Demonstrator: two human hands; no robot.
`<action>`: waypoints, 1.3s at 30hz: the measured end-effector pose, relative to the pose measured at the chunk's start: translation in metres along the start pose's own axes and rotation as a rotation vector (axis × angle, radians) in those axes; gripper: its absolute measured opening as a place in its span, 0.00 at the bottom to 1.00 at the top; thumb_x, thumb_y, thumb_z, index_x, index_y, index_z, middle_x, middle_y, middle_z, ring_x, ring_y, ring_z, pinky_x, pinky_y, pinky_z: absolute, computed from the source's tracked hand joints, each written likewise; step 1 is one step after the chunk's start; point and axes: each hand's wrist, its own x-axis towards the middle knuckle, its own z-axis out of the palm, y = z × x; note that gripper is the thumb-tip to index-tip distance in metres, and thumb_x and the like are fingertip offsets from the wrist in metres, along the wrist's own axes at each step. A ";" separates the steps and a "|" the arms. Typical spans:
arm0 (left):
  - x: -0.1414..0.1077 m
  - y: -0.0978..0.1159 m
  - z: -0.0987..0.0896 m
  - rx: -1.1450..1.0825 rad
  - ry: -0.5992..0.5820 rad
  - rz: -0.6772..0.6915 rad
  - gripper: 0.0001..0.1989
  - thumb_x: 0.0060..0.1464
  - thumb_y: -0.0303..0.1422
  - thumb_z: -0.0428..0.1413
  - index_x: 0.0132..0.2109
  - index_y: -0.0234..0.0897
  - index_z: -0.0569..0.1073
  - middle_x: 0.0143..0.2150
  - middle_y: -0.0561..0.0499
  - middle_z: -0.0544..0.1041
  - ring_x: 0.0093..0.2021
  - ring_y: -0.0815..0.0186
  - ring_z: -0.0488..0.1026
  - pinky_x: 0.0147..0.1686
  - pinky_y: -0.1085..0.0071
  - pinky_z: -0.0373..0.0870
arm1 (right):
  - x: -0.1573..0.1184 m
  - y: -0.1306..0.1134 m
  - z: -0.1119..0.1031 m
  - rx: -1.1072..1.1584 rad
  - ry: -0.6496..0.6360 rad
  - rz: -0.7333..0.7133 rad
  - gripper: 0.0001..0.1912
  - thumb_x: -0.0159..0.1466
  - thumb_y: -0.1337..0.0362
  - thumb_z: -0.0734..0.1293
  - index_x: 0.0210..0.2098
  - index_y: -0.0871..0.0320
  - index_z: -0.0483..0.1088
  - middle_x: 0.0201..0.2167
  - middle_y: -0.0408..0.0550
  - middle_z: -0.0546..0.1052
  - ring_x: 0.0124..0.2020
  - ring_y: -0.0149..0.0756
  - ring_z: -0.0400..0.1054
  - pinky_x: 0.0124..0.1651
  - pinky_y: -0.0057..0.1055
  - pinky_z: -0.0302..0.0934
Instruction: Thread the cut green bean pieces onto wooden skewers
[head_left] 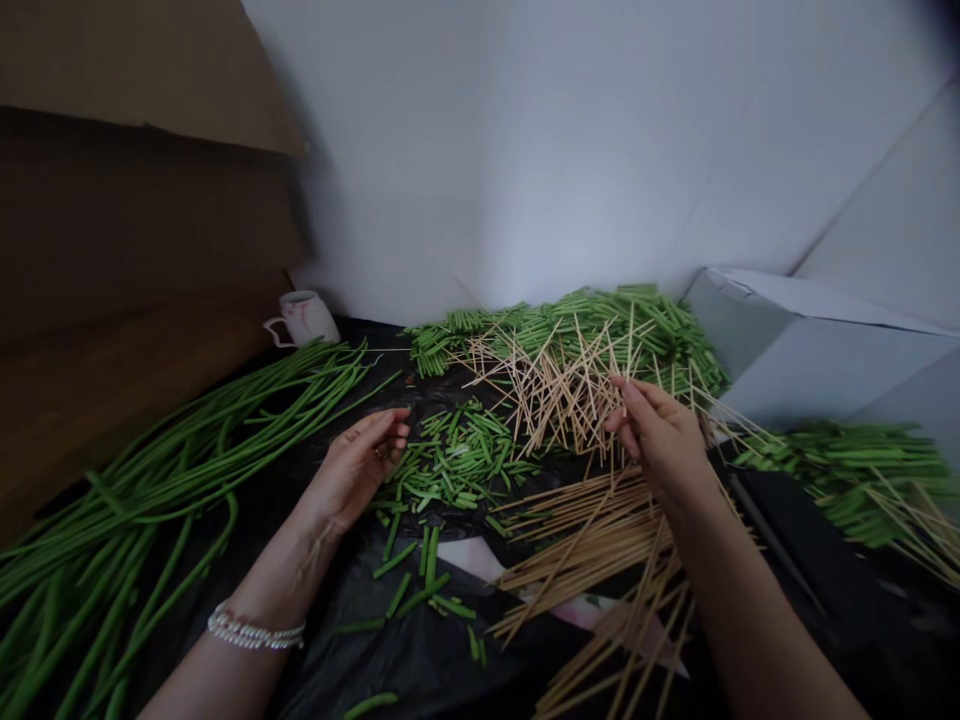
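Note:
My left hand (367, 450) is closed, thumb pressed against the curled fingers, beside a pile of short cut green stem pieces (457, 455). Whatever it may pinch is too small to make out. In my right hand (656, 430), thumb and forefinger pinch a thin bamboo skewer (628, 340), which runs upright past the fingertips. Behind that hand, pale skewer ends (555, 390) stick out of a heap of threaded green pieces (600, 310). Loose bamboo skewers (577, 530) lie below it. Long uncut green stems (187, 450), resembling garlic scapes, spread along the left.
A white mug (307, 318) stands at the back left by a brown cardboard panel (150, 200). Another bundle of skewered green pieces (870, 465) lies right, near a white box flap (817, 350). Black plastic sheeting (322, 660) covers the surface. A white wall (525, 150) rises behind.

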 end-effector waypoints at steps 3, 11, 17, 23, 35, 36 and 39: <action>-0.001 0.000 0.000 0.007 -0.009 -0.009 0.15 0.42 0.34 0.68 0.38 0.32 0.80 0.31 0.51 0.76 0.29 0.74 0.71 0.29 0.82 0.70 | 0.004 0.004 -0.004 0.028 0.028 0.021 0.25 0.56 0.52 0.70 0.48 0.60 0.66 0.15 0.35 0.70 0.09 0.22 0.50 0.13 0.21 0.41; -0.002 -0.003 0.003 0.051 -0.002 -0.024 0.15 0.39 0.34 0.69 0.36 0.32 0.80 0.30 0.51 0.76 0.29 0.74 0.71 0.29 0.82 0.70 | -0.009 -0.023 -0.010 -0.148 0.228 -0.275 0.19 0.61 0.56 0.67 0.50 0.56 0.68 0.16 0.35 0.67 0.15 0.26 0.56 0.18 0.23 0.48; -0.002 -0.007 0.008 0.101 -0.033 -0.047 0.15 0.39 0.34 0.69 0.36 0.33 0.80 0.29 0.51 0.76 0.28 0.74 0.70 0.29 0.82 0.70 | -0.028 -0.053 -0.014 -0.315 -0.031 -0.320 0.11 0.64 0.59 0.65 0.41 0.55 0.76 0.17 0.38 0.68 0.16 0.23 0.56 0.18 0.23 0.47; 0.000 -0.007 0.005 0.109 -0.056 -0.050 0.14 0.40 0.33 0.69 0.36 0.33 0.80 0.30 0.51 0.77 0.30 0.74 0.71 0.30 0.82 0.71 | -0.034 -0.067 -0.038 -0.560 -0.298 -0.303 0.07 0.62 0.60 0.68 0.39 0.52 0.77 0.21 0.39 0.73 0.21 0.25 0.64 0.23 0.24 0.55; -0.001 -0.009 0.005 0.131 -0.082 -0.062 0.14 0.40 0.32 0.68 0.37 0.32 0.80 0.29 0.50 0.77 0.28 0.73 0.71 0.30 0.81 0.70 | -0.078 -0.014 -0.081 -1.249 -0.986 -0.248 0.15 0.61 0.78 0.59 0.31 0.56 0.73 0.32 0.45 0.72 0.34 0.30 0.66 0.37 0.28 0.57; -0.001 -0.009 0.006 0.135 -0.082 -0.064 0.14 0.40 0.32 0.69 0.37 0.32 0.80 0.29 0.50 0.77 0.28 0.73 0.71 0.30 0.81 0.70 | -0.081 -0.013 -0.081 -1.266 -0.993 -0.257 0.14 0.60 0.79 0.59 0.30 0.57 0.72 0.32 0.45 0.71 0.34 0.30 0.66 0.37 0.28 0.56; 0.000 -0.011 0.005 0.142 -0.081 -0.067 0.13 0.41 0.32 0.68 0.37 0.33 0.80 0.30 0.50 0.77 0.29 0.73 0.71 0.30 0.81 0.70 | -0.084 -0.010 -0.080 -1.317 -1.004 -0.275 0.13 0.58 0.79 0.60 0.29 0.58 0.70 0.32 0.45 0.70 0.32 0.29 0.64 0.34 0.27 0.54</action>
